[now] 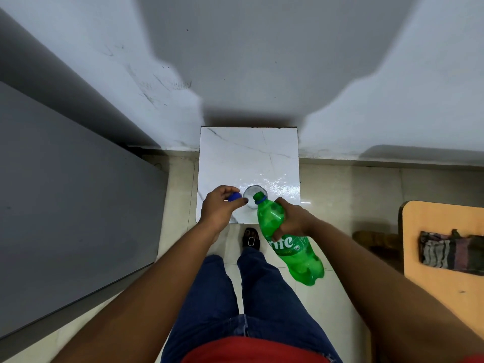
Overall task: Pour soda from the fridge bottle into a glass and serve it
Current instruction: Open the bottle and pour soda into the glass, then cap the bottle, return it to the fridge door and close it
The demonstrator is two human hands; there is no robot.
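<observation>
Green plastic bottle (284, 238): ribbed and see-through, cap off, tilted; its long axis runs from the lobed base near the person's right leg up and far-left to the open neck.
Neck: it points at the glass (253, 196), the mouth right at the near rim.
Right hand (294, 218): wrapped closed around the bottle's shoulder, just above the label, fingers on the right side.
Glass: clear, round, upright on the near edge of the table (248, 158); whether any soda is in it I cannot tell.
Left hand (218, 206): curled shut on the blue cap (234, 197), just left of the glass.
Table: small, square, glossy white marble-look top with grey veins, set against the far wall.
Floor: pale shiny tiles.
</observation>
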